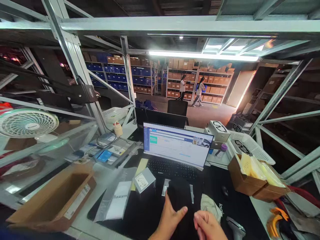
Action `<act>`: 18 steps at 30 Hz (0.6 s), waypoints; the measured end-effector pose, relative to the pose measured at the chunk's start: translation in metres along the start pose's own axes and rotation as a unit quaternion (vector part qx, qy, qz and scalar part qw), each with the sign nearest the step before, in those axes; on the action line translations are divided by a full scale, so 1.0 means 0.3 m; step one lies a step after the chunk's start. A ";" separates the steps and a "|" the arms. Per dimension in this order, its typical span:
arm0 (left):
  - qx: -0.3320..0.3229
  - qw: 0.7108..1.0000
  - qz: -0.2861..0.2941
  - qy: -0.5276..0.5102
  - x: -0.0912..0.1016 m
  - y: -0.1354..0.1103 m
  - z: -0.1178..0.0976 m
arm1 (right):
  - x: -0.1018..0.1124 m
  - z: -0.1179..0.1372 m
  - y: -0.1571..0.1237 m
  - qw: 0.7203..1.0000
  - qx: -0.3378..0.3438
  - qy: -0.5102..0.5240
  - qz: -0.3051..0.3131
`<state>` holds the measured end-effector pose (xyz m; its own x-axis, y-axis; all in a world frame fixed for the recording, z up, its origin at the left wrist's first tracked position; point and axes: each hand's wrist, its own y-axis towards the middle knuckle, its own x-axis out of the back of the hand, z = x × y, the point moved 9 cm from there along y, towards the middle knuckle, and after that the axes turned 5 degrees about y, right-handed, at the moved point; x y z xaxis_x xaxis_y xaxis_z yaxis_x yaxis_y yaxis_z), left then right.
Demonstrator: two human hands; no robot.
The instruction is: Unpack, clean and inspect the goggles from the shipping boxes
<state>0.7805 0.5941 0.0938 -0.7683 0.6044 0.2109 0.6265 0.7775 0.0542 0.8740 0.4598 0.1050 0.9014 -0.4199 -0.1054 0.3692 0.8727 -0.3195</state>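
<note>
- Black item (pixel 178 195) sits over the dark mat (pixel 142 213), before the keyboard (pixel 160 166); silvery strips (pixel 192 194) show either side.
- Left hand (pixel 170 215): thumb spread wide, fingers beside the item; can't tell whether it grips.
- Right hand (pixel 207 225): fingertips nearly together by the crumpled pale wrapper (pixel 210 206); can't tell if holding anything.
- My judgement: left steadies, right works lightly.

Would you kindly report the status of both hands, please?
Left hand at dark item, grip unclear. Right hand fingertips together, contents unclear. Crumpled beige packet just beyond right hand.
</note>
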 end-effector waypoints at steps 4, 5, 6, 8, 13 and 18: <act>-0.107 0.974 0.141 0.143 -0.085 -0.043 -0.027 | 0.096 0.161 0.019 0.992 0.028 0.054 -0.107; -0.136 0.957 0.191 0.171 -0.113 -0.058 -0.018 | 0.107 0.187 0.034 0.992 0.031 0.043 -0.114; -0.158 0.939 0.238 0.190 -0.139 -0.074 0.001 | 0.108 0.202 0.055 0.994 0.027 0.022 -0.108; -0.166 0.916 0.300 0.207 -0.168 -0.093 0.057 | 0.089 0.208 0.101 0.996 0.011 -0.030 -0.086; -0.039 0.972 0.202 0.110 -0.074 -0.053 0.182 | 0.023 0.147 0.157 0.996 0.013 -0.026 -0.080; 0.101 0.994 0.035 0.026 0.108 -0.072 0.228 | -0.127 -0.018 0.117 0.996 0.075 -0.042 0.022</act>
<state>0.7329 0.6087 0.0326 -0.7129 0.6520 0.2582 0.6348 0.7564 -0.1574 0.8514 0.5050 0.0928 0.9312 -0.3630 -0.0343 0.3523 0.9200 -0.1718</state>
